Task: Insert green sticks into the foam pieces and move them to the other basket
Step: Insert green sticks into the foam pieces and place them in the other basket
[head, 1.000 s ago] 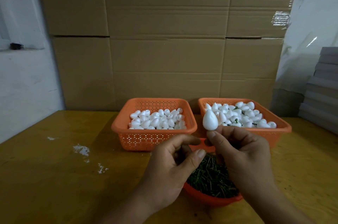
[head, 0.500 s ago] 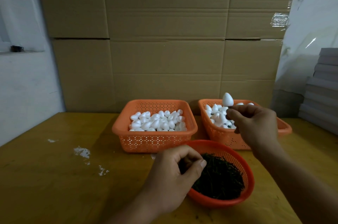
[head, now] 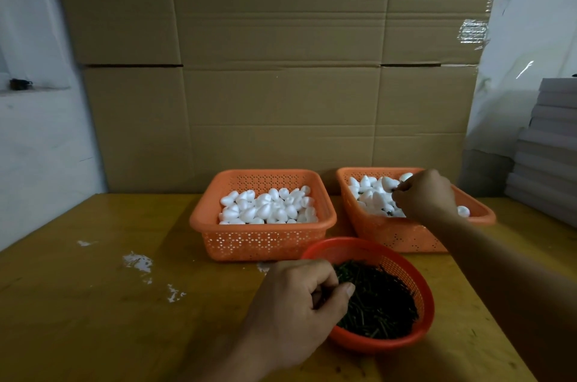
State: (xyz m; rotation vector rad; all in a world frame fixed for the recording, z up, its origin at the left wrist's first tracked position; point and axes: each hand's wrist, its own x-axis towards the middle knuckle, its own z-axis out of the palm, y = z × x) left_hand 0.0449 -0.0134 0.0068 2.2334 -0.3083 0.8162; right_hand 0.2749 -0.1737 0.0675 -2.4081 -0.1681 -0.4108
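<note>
Three orange plastic containers stood on the yellow-brown tabletop. The round bowl, nearest the person, served as the landmark; it held a dark heap of short green sticks, thin and tangled, lying in every direction. Beyond the bowl and to its left stood the left basket, square with perforated walls, filled across its floor with plain white foam pieces, small, smooth and egg-shaped with one pointed end. Beyond the bowl and to its right stood the right basket, of the same make, set at a slight angle and just beside the left basket without clearly touching it. It held a pile of finished foam pieces, white like the others, with dark bits of stick showing low in the pile.

The left hand hung over the bowl's left rim, its fingers curled and thumb tip pressed toward them down in the sticks; whether it actually pinched a stick could not be told. The right hand reached over the right basket, its fingers bent at the pile beside one foam piece; whether they gripped it could not be told.

Behind the baskets, farthest from the bowl, rose a wall of brown cardboard boxes. Far right of the bowl stood a stack of grey boards.
</note>
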